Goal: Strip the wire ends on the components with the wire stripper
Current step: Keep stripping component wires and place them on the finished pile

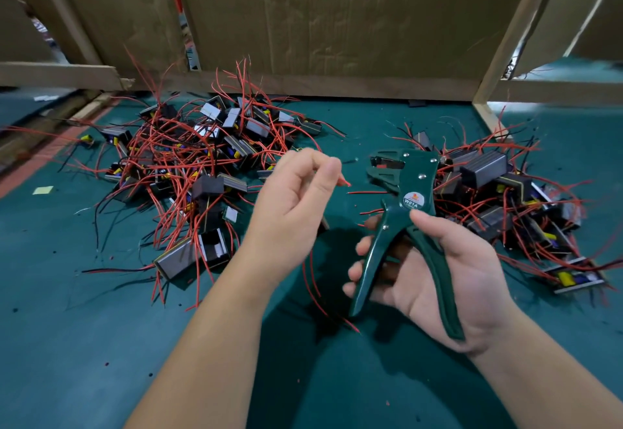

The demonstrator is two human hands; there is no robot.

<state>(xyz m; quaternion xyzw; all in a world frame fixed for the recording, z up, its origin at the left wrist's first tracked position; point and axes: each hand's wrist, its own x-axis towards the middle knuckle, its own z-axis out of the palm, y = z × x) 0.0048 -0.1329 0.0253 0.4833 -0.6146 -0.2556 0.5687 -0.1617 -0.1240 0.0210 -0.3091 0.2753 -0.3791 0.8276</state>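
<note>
My right hand (441, 270) grips the dark green wire stripper (403, 223) by its two handles, jaws pointing up and left. My left hand (296, 196) is raised beside it and pinches a red wire (344, 182) whose end pokes out toward the stripper's jaws, a short gap away. The rest of that wire loops down below my left wrist. A big pile of black components with red and black wires (199, 159) lies at the left. A second pile of the same components (505, 199) lies at the right, behind the stripper.
The work surface is a green mat (101, 344) dotted with small wire scraps. Cardboard walls (337, 24) and wooden battens close off the back and right side. A yellow note (42, 190) lies at the far left.
</note>
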